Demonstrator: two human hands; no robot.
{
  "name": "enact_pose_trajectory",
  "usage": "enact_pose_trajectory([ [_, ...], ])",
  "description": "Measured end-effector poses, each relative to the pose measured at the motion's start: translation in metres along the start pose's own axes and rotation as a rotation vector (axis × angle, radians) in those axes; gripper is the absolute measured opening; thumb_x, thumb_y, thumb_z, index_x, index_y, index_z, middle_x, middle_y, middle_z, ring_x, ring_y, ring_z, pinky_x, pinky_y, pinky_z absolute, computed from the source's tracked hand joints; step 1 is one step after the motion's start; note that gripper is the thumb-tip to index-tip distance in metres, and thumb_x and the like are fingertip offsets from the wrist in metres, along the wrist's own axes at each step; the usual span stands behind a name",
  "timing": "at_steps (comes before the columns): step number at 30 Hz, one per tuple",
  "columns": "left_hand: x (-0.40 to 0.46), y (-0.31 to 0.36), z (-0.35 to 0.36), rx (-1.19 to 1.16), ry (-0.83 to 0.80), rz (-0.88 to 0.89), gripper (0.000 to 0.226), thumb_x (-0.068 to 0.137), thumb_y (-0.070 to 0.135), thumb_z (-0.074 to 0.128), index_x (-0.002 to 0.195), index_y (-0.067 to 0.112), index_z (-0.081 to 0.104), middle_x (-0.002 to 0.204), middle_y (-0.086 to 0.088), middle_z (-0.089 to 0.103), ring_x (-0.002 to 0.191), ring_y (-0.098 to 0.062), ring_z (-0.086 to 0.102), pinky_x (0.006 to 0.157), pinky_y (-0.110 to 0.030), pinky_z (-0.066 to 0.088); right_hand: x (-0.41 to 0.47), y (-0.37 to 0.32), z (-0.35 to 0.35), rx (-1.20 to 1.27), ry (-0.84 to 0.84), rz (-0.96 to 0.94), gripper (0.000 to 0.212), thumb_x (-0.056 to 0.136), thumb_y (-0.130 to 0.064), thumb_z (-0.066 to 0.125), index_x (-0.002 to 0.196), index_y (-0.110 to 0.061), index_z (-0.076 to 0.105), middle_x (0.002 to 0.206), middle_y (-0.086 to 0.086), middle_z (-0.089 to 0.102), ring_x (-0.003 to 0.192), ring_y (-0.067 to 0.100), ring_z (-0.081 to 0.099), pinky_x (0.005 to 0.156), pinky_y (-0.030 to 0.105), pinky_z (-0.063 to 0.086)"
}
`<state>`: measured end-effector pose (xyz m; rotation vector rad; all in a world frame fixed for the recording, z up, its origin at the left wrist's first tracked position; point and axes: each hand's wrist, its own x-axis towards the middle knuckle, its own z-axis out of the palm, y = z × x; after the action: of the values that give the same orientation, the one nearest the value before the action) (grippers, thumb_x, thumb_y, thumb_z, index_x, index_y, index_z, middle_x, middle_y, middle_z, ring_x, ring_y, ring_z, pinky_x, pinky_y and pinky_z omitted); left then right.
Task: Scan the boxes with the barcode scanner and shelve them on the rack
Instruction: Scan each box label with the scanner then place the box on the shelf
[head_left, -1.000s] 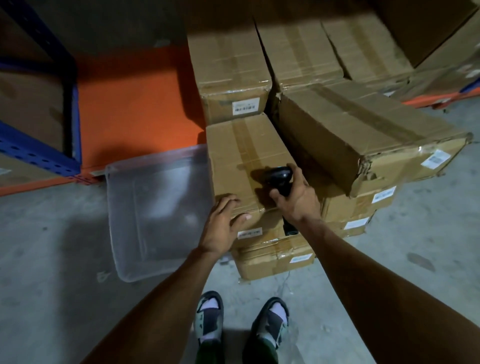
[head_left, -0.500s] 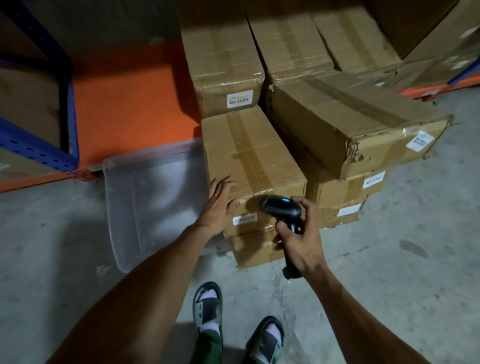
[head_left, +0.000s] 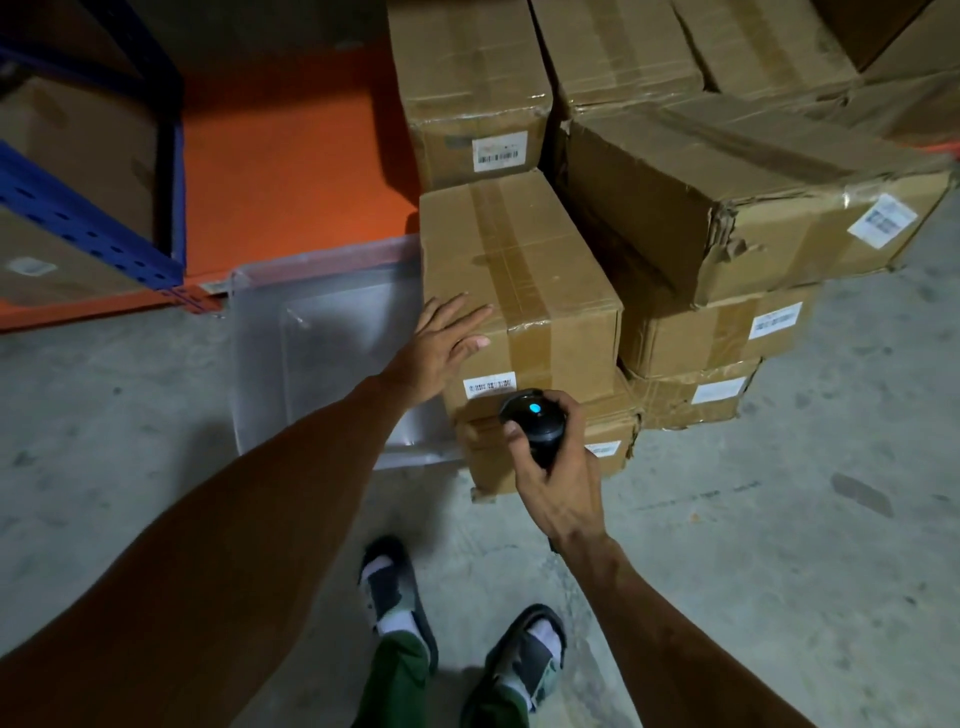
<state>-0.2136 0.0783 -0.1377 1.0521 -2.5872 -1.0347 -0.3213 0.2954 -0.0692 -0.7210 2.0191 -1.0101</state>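
Right hand grips a black handheld barcode scanner, blue light lit on top, held just in front of the white barcode label on the taped brown cardboard box; label print too small to read. Left hand lies flat, fingers straight, on that box's top left edge. Box tops a floor stack beside a clear plastic bin, more labelled cartons right, blue-and-orange rack left.
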Motion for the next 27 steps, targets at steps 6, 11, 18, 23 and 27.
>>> enact_pose_trajectory([
  [6, 0.005, -0.01, 0.01, 0.07, 0.032, 0.019, 0.056, 0.101, 0.057, 0.032, 0.147, 0.026, 0.045, 0.153, -0.013, 0.042, 0.145, -0.035, 0.03, 0.119, -0.053, 0.019, 0.005, 0.014, 0.013, 0.017, 0.021, -0.038, 0.054, 0.089, -0.052, 0.073, 0.132, -0.047, 0.041, 0.115, -0.008, 0.067, 0.109, 0.022, 0.068, 0.095, 0.042, 0.058],
  [11, 0.006, -0.008, 0.012, 0.088, 0.077, 0.062, 0.057, 0.101, 0.054, 0.032, 0.143, 0.02, 0.05, 0.148, -0.019, 0.046, 0.141, -0.036, 0.036, 0.119, -0.049, 0.02, 0.009, 0.014, 0.019, 0.057, 0.044, -0.025, 0.052, 0.091, -0.045, 0.074, 0.134, -0.039, 0.045, 0.1, -0.022, 0.062, 0.1, 0.016, 0.067, 0.088, 0.028, 0.056],
  [18, 0.003, -0.013, 0.015, 0.054, 0.071, 0.04, 0.057, 0.1, 0.059, 0.033, 0.146, 0.029, 0.046, 0.155, -0.012, 0.039, 0.145, -0.035, 0.027, 0.121, -0.038, 0.013, 0.011, 0.009, 0.026, 0.071, 0.052, -0.019, 0.047, 0.092, -0.044, 0.074, 0.128, -0.044, 0.044, 0.096, -0.025, 0.063, 0.088, 0.005, 0.066, 0.083, 0.022, 0.055],
  [23, -0.001, -0.002, 0.01, -0.001, 0.098, -0.002, 0.046, 0.101, 0.038, 0.049, 0.147, 0.029, 0.045, 0.158, -0.009, 0.032, 0.148, -0.034, 0.015, 0.117, -0.033, 0.008, 0.012, 0.01, 0.031, 0.053, 0.027, -0.04, 0.049, 0.092, -0.043, 0.074, 0.128, -0.045, 0.041, 0.1, -0.02, 0.065, 0.089, 0.001, 0.066, 0.077, 0.01, 0.052],
  [27, -0.001, -0.001, 0.01, -0.013, 0.086, -0.035, 0.046, 0.102, 0.034, 0.049, 0.147, 0.031, 0.043, 0.16, -0.005, 0.029, 0.149, -0.032, 0.012, 0.12, -0.037, 0.011, 0.015, 0.01, 0.032, 0.063, 0.009, -0.049, 0.055, 0.092, -0.037, 0.075, 0.137, -0.035, 0.043, 0.107, -0.013, 0.065, 0.093, 0.004, 0.066, 0.082, 0.013, 0.053],
])
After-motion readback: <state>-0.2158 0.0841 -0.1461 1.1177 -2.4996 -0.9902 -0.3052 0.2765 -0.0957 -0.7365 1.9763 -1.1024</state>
